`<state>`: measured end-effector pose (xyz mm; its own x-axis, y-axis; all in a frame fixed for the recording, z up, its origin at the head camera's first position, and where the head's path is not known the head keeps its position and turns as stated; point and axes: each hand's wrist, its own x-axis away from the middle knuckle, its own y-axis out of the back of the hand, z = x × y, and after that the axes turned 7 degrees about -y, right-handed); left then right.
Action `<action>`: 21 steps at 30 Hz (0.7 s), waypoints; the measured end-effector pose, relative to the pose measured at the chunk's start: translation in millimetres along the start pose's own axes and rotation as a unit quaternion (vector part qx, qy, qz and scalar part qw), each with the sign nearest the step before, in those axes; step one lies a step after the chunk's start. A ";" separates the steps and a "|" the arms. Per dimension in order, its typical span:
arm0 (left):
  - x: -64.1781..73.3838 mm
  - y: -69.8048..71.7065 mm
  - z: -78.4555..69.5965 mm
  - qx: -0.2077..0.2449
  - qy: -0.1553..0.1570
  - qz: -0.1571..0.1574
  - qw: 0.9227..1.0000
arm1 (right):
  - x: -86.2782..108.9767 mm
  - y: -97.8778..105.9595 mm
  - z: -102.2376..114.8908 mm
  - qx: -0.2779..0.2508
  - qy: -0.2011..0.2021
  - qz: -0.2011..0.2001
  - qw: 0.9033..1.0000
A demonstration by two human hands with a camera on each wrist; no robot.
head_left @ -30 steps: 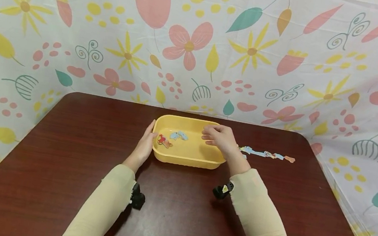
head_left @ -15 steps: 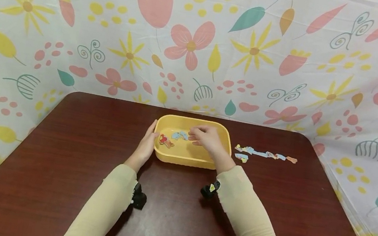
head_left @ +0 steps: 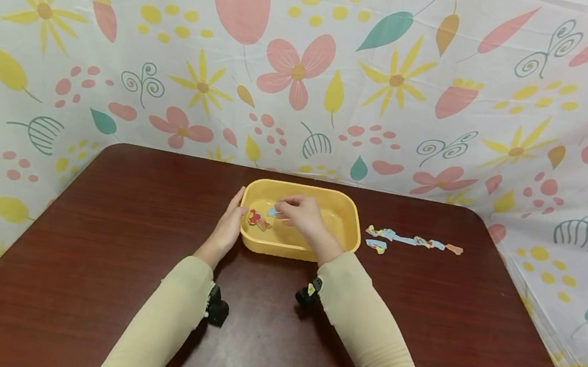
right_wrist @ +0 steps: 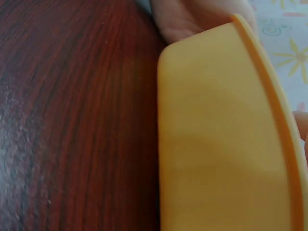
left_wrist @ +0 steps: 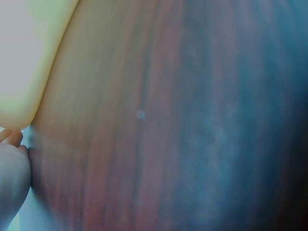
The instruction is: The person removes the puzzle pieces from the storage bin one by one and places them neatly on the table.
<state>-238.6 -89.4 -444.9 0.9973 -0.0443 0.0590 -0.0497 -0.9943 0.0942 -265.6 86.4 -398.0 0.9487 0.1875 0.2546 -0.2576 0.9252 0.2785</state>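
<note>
While over a blue piece [head_left: 271,212], right fingers [head_left: 289,207], grip unclear, with left fingers [head_left: 236,198] straight against the yellow tray [head_left: 285,249].

Long pale cream fabric left sleeve [head_left: 154,314] and matching pale cream right sleeve [head_left: 365,319] worn, latter creased along forearm; small black blocky left wrist device [head_left: 217,311] and small black right wrist device [head_left: 305,297] worn alongside, latter marked with small yellow patch [head_left: 311,289]

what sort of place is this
Probably an indoor tabletop work area, maybe screened off: a dark wood-look table, a yellow tray holding small coloured pieces, and a flower-patterned cloth behind the table.
</note>
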 end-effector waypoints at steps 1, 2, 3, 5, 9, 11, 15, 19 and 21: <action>0.0 -0.1 -0.2 -0.002 -0.001 0.000 1.000 | -1.7 -2.0 -0.8 0.002 0.001 -0.001 1.000; -0.2 -0.2 -0.3 -0.004 0.000 -0.002 1.000 | -3.4 -3.9 -1.7 0.006 0.001 -0.002 1.000; -0.4 -0.3 -0.2 -0.005 0.001 -0.002 1.000 | -4.6 -5.8 -2.3 0.012 0.002 -0.004 1.000; -0.6 -0.3 -0.6 -0.007 0.000 0.000 1.000 | -6.5 -8.7 -3.9 0.030 0.005 -0.013 0.999; -0.4 -0.2 -1.0 -0.008 0.001 0.005 1.000 | -8.2 -12.9 -7.2 0.085 0.009 -0.037 0.996; 0.3 0.4 -1.6 -0.008 0.002 0.005 1.000 | -9.6 -14.7 -8.8 0.113 0.006 -0.036 0.993; 0.9 1.9 -1.6 -0.013 0.001 0.003 1.000 | -11.9 -18.5 -10.6 0.164 -0.002 -0.018 0.986; 0.1 2.4 -0.8 -0.013 0.002 0.006 1.000 | -14.3 -21.0 -12.1 0.229 0.004 -0.019 0.973; -0.3 2.1 -0.3 -0.012 0.002 0.006 1.000 | -15.4 -22.1 -12.5 0.273 0.016 -0.018 0.962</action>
<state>-239.0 -91.5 -444.4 0.9964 -0.0551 0.0648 -0.0625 -0.9910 0.1181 -272.2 67.2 -419.7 0.9615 0.1777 0.2096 -0.2747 0.6219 0.7333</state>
